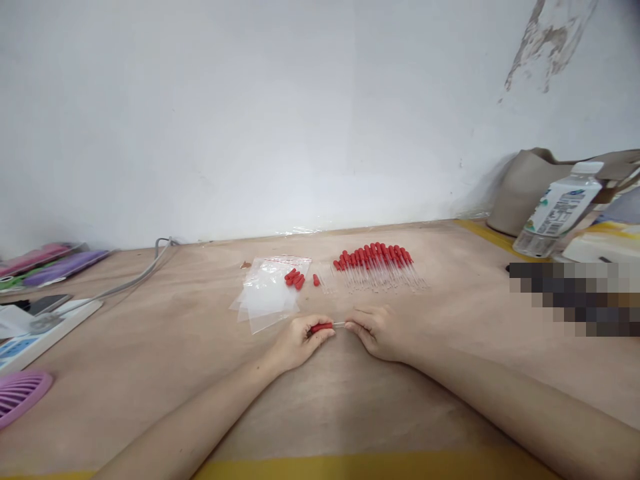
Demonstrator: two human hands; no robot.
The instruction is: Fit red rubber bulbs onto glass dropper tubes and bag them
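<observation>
My left hand (303, 343) pinches a red rubber bulb (321, 327) between thumb and fingers. From the bulb a thin clear glass tube (339, 325) runs to the right, its other end between the fingertips of my right hand (375, 331). Behind my hands lie several loose red bulbs (295, 278) on clear plastic bags (267, 293). One single red bulb (316, 280) sits beside a few loose glass tubes (327, 280). A row of droppers (375, 263), red bulbs on clear tubes, is laid out to the right of these.
At the right stand a plastic bottle (560, 210) and a grey-beige container (520, 190). On the left are a power strip (55, 330) with a grey cable (133, 280), a pink slotted object (25, 397) and colourful packets (65, 267). A white wall (250, 120) bounds the table behind.
</observation>
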